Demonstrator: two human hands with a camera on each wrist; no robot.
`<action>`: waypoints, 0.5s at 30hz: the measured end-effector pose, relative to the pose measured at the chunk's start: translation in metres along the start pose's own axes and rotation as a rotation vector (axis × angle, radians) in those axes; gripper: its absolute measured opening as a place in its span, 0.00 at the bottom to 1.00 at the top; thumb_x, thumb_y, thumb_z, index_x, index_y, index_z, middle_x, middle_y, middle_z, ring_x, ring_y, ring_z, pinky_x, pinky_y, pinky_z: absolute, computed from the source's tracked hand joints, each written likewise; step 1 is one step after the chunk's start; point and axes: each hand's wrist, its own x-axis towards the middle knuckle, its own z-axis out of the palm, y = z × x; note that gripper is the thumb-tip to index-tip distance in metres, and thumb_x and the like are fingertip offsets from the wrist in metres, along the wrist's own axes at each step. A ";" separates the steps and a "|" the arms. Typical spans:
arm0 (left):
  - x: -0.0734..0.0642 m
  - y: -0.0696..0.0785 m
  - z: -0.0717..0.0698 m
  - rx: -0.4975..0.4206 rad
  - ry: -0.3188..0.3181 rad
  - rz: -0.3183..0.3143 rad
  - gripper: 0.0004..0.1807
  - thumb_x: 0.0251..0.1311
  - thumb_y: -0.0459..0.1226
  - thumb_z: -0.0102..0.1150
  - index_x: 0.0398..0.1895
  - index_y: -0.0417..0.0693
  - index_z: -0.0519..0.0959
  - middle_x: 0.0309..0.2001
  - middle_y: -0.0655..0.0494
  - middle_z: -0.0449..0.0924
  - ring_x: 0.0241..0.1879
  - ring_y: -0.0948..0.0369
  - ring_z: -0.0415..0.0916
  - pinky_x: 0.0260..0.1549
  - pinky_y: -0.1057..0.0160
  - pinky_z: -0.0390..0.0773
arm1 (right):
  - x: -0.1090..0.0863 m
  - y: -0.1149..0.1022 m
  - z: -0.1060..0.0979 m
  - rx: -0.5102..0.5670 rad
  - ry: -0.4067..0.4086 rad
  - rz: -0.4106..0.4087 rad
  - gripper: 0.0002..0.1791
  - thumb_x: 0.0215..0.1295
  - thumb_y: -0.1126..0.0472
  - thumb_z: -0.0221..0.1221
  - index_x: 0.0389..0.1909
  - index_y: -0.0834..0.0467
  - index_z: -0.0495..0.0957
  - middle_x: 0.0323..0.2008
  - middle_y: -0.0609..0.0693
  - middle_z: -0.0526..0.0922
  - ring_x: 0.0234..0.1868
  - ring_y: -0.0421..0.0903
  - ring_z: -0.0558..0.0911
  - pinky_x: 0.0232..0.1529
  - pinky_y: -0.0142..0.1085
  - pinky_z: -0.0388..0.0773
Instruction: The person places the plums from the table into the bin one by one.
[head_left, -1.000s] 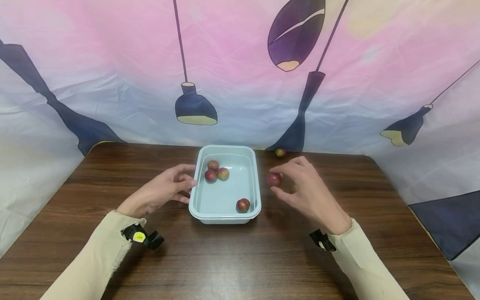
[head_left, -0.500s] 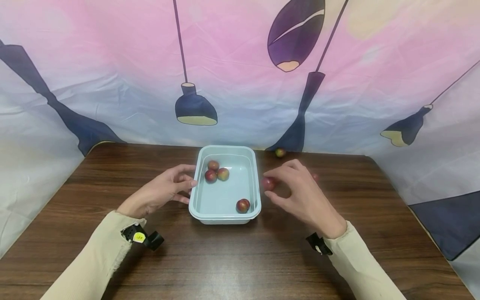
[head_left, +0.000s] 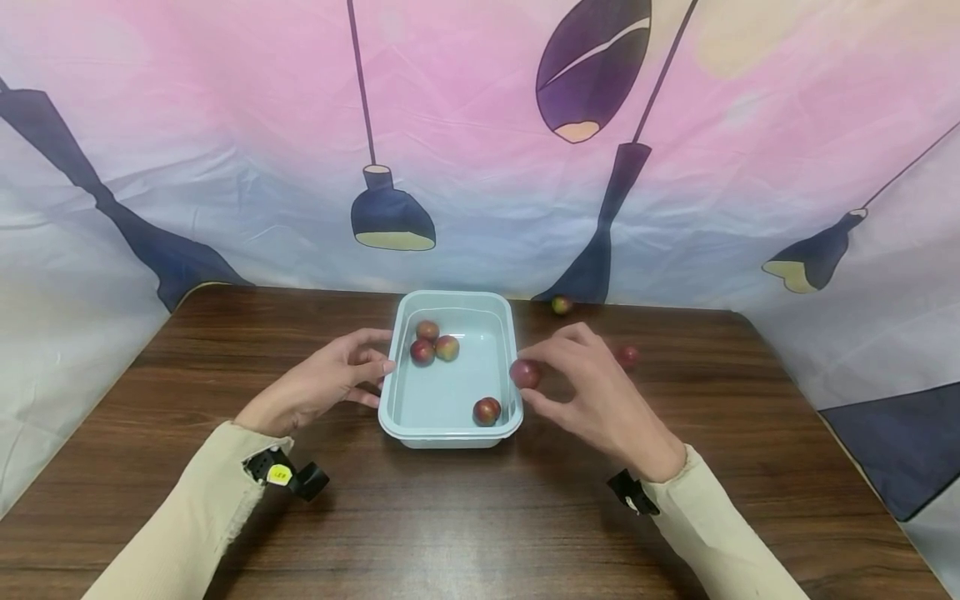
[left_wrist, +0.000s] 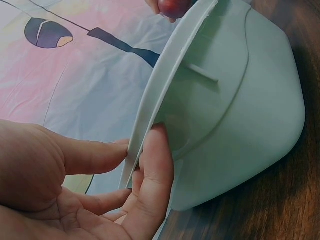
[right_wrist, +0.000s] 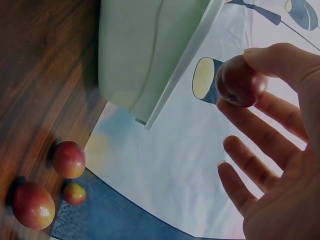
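A pale blue-green plastic tub point(head_left: 450, 433) stands upright on the wooden table. My left hand point(head_left: 330, 375) pinches its left rim, thumb on top and fingers beneath, as the left wrist view shows closely. Between the thumb and fingertips of my right hand point(head_left: 588, 392) is a dark red plum point(right_wrist: 242, 81), held at the height of the tub's right rim. Inside the tub, three plums point(head_left: 422, 352) cluster at the back left. More plum skin shows in the front right corner, where a red plum point(head_left: 486, 411) rests.
On the table right of the tub lie loose plums, a greenish one point(head_left: 561, 305) by the back edge and a red one point(head_left: 627, 357) partly behind my right hand. The right wrist view shows another plum point(right_wrist: 33, 205) there. A printed cloth point(head_left: 480, 208) hangs behind the table.
My right hand has carried the plum leftward, up to the tub's right rim. This uncovers a red plum behind the hand. My left hand and the tub have stayed put.
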 end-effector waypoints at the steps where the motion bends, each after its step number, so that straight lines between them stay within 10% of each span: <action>1: 0.000 0.000 0.000 0.000 0.000 -0.001 0.34 0.77 0.36 0.51 0.80 0.40 0.51 0.57 0.32 0.76 0.46 0.55 0.82 0.45 0.58 0.88 | 0.000 -0.001 0.000 -0.001 0.000 -0.005 0.20 0.57 0.56 0.75 0.52 0.47 0.84 0.43 0.37 0.86 0.51 0.40 0.72 0.51 0.38 0.73; 15: 0.000 0.001 0.001 0.001 0.004 -0.006 0.34 0.77 0.35 0.51 0.80 0.40 0.51 0.57 0.31 0.75 0.49 0.54 0.81 0.46 0.57 0.88 | -0.001 -0.006 0.004 0.021 -0.044 -0.005 0.19 0.61 0.54 0.72 0.53 0.46 0.83 0.45 0.35 0.85 0.53 0.39 0.72 0.54 0.38 0.74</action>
